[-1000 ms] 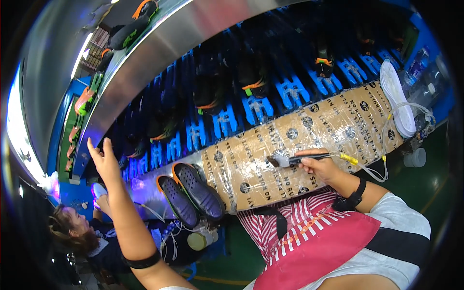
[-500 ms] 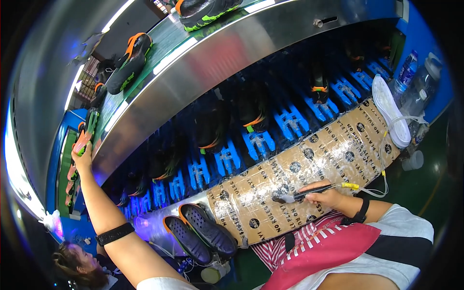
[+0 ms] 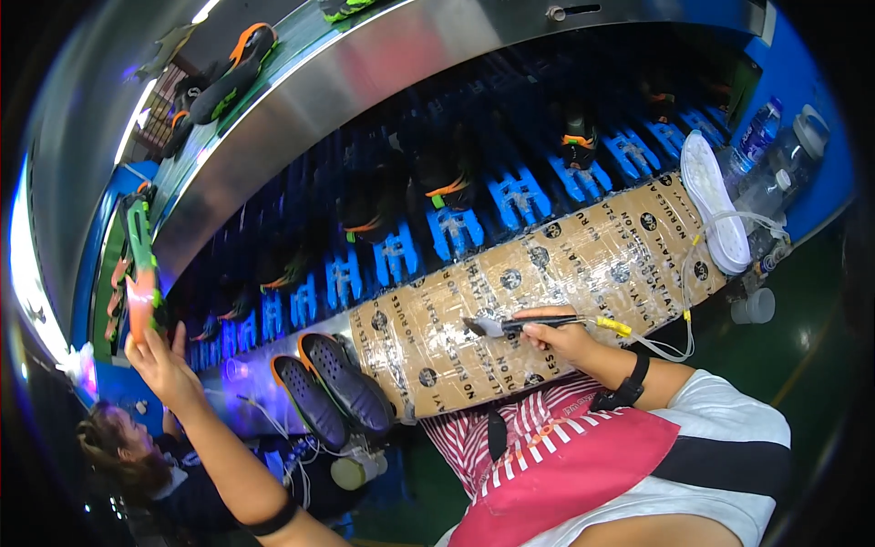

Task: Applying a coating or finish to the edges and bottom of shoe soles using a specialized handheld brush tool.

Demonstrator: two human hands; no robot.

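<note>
At the left of the frame I get the sole (image 3: 141, 260) blurred, and I can't tell just how the left hand (image 3: 167, 369) grips its lower end. The top edge cuts off a shoe (image 3: 346, 7). In the dark upper centre I lose the far ends of the racked shoes (image 3: 447, 193). The right hand (image 3: 563, 339) partly hides the brush (image 3: 492, 326). A co-worker (image 3: 137, 456) at lower left fades into shadow.
</note>
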